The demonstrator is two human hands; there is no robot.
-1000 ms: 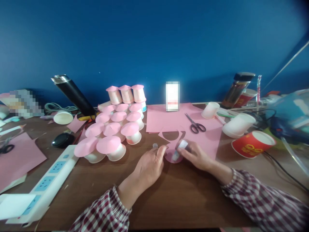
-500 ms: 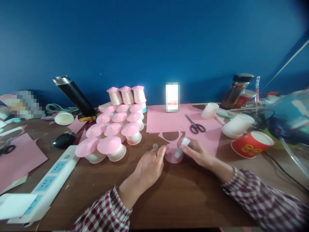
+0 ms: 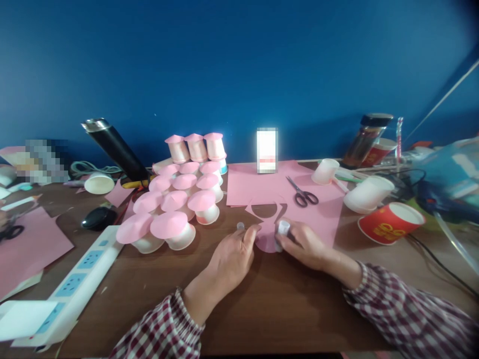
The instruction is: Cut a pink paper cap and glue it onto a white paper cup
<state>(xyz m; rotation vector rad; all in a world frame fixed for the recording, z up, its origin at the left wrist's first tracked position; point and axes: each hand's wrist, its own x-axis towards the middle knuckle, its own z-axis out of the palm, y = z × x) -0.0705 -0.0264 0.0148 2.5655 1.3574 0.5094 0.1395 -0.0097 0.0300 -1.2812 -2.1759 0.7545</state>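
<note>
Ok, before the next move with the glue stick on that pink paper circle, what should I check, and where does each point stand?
1. Right hand grips the glue stick: ok.
2. Stick tip down on the pink paper circle: ok.
3. Left hand pins the circle's left edge: ok.
4. Small clear cap lies by the left fingertips, within reach: ok.
5. Glue actually laid on the paper: cannot tell.
6. Scissors rest on the pink sheet, apart from both hands: ok.
</note>
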